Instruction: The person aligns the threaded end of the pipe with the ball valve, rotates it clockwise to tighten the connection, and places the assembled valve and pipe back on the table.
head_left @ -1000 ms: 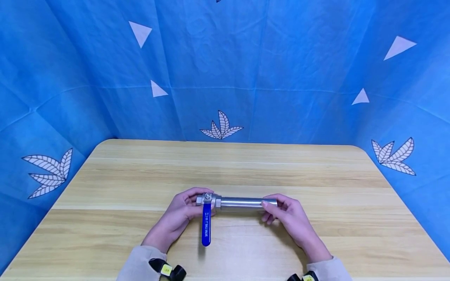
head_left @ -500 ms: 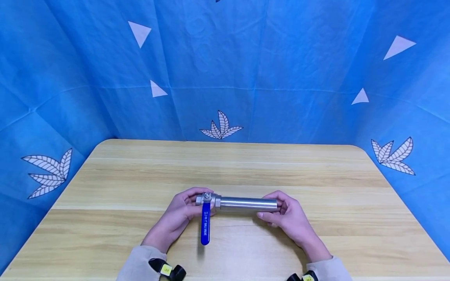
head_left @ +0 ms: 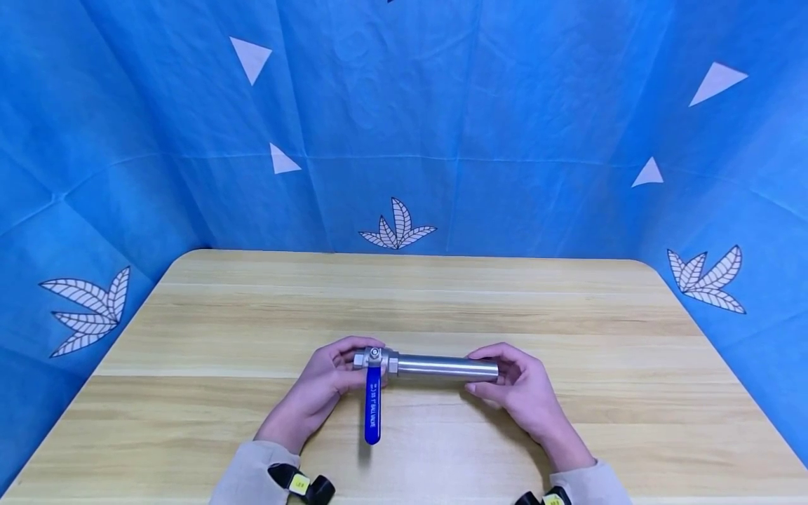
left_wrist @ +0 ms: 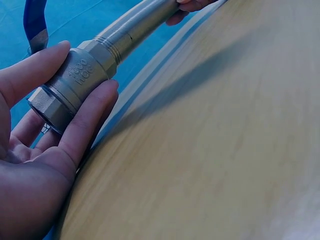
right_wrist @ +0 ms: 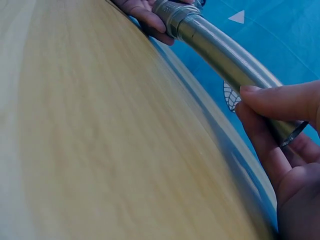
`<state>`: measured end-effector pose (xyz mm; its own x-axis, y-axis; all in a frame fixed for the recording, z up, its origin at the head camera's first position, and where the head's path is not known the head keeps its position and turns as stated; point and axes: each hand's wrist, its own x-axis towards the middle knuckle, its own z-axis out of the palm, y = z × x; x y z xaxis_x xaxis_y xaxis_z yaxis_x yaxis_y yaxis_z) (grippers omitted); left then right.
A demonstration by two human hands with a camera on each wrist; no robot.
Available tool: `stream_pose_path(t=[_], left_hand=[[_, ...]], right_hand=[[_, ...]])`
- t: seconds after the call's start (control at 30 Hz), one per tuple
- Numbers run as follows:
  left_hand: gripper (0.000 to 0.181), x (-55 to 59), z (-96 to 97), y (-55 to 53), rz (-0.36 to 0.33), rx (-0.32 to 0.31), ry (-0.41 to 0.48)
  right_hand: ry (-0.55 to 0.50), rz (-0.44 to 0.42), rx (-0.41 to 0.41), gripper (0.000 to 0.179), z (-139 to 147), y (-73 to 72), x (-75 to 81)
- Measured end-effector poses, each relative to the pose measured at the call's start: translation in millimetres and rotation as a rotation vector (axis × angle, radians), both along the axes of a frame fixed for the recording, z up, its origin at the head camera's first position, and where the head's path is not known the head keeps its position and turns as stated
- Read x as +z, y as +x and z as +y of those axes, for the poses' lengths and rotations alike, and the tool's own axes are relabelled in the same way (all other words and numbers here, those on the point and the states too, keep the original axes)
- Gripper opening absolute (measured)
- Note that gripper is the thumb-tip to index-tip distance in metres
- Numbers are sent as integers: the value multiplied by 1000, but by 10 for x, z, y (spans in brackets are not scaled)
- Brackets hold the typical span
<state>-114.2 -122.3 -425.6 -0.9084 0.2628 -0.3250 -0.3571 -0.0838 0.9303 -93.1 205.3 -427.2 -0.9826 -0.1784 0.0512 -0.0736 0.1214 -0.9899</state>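
My left hand [head_left: 313, 388] grips a steel ball valve [left_wrist: 81, 75] between thumb and fingers. The valve's blue lever handle [head_left: 373, 407] points toward me and carries white "BALL VALVE" lettering. A straight, shiny metal pipe [head_left: 445, 366] runs rightward from the valve, joined at its hex end. At the pipe's far right end, my right hand [head_left: 527, 389] holds it, thumb on the near side and fingers around the far side. In the right wrist view the pipe's open end [right_wrist: 295, 134] shows between thumb and fingers. Valve and pipe are level above the table, over their shadow.
A light wooden table [head_left: 404, 294] with rounded far corners lies below the hands. Behind it and at both sides hangs a blue cloth [head_left: 543, 140] printed with white triangles and leaves. A strap with a black camera [head_left: 299, 484] sits at the left wrist.
My right thumb has slid from the top of the pipe down to its near side, while the fingers shifted around the end. The left hand and valve have barely moved.
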Motion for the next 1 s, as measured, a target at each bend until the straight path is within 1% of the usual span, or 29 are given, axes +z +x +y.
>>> stream_pose_path(t=[0.2,0.4,0.6,0.8,1.0], left_hand=[[57,11,4,2,-2,-5,-2],[57,26,4,8,-5,-3,-3],[56,31,2,12,-5,-1,6],[56,21,-1,13,-11,1,17],[56,22,-4,8,-10,-2,24]], right_hand=[[14,-15,-26,50,9,5,4],[59,-77,-49,49,2,10,28],[25,-136,-44,42,-12,5,52],[-7,-153,-22,38,-17,-10,40],[-1,-177,-27,36,-33,-18,55]])
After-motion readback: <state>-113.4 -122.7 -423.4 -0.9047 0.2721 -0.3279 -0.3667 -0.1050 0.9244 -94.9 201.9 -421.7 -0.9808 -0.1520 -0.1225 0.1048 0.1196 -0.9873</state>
